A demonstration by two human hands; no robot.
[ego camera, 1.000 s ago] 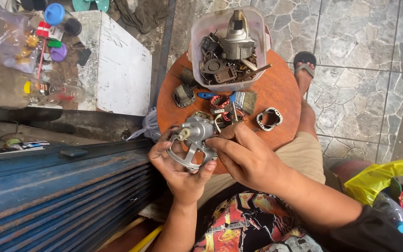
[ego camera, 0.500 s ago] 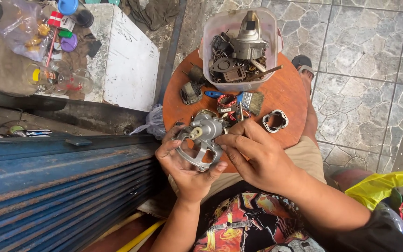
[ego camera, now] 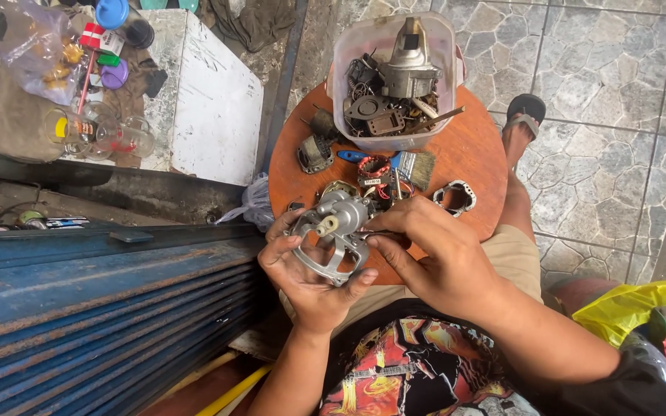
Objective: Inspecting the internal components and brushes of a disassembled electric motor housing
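The left hand (ego camera: pixel 310 281) cradles the grey cast-metal motor housing (ego camera: pixel 333 235), heavy and rigid, fingers curled round its rim; the right hand (ego camera: pixel 445 266) pinches a thin tool against it.

Daylight falls on a grey stone-tiled floor (ego camera: pixel 603 100). A round wooden table (ego camera: pixel 475 166) stands beside a white cabinet (ego camera: pixel 213 108) and blue corrugated metal shutter (ego camera: pixel 79 308)

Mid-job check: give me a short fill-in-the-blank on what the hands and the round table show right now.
1. The left hand holds a grey metal motor housing from ____.
2. The right hand touches the housing's ____ side, as the camera sees it.
3. The clear plastic tub of metal parts stands on the round ____ table.
4. A paintbrush with a ____ handle lies on the table beyond the housing.

Missing words: below; right; wooden; blue
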